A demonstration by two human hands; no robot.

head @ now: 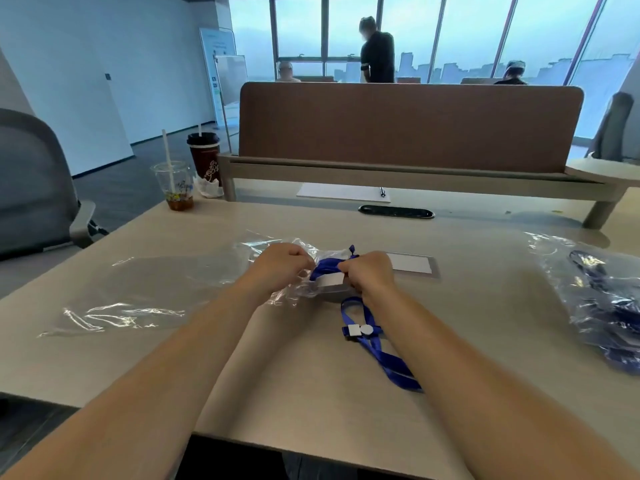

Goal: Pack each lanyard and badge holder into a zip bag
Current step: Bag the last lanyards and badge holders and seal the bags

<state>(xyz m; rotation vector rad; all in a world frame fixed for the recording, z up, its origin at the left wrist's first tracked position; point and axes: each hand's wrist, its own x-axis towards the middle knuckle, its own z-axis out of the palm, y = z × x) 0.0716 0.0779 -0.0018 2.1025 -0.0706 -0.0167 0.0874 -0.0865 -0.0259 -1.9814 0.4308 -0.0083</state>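
My left hand [282, 263] grips the mouth of a clear zip bag [304, 289] at the middle of the desk. My right hand [369, 270] pinches a bunched blue lanyard [327, 266] with its white badge holder [330, 282] at the bag's opening. The rest of that lanyard [377, 348], with a white clip, trails on the desk toward me. A second badge holder [412, 263] lies flat just beyond my right hand.
Empty clear bags [138, 292] lie spread to the left. Bags holding blue lanyards [602, 299] sit at the right edge. Two drink cups [175, 183] stand at the far left corner. A brown divider panel [408, 126], paper and pen lie behind.
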